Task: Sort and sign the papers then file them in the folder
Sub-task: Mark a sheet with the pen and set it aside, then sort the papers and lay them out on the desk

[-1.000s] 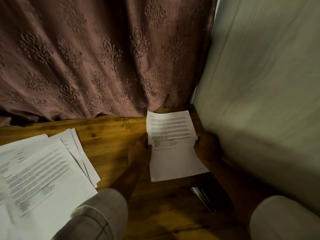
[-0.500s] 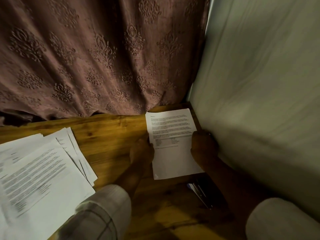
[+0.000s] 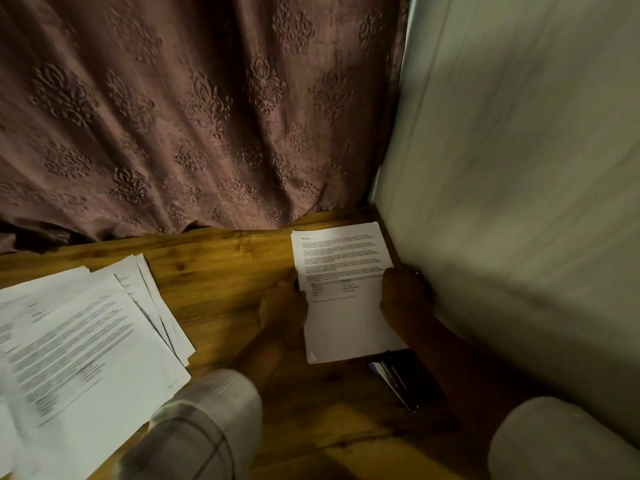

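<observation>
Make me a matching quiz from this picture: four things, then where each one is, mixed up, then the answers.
Things:
1 printed sheet
2 fanned paper pile
3 curtain
4 dark flat item

Places:
A left part of the desk
B hanging behind the desk
C held by left hand and right hand
D partly under the sheet's near edge

Pairs: 1-C, 2-A, 3-B, 4-D

Dim, warm light; deep shadow over the table [image 3: 214, 271]; the papers [image 3: 79, 341] at left blur; edges bow outward.

Left grip [image 3: 284, 308], right grip [image 3: 406, 299], level, apart
</observation>
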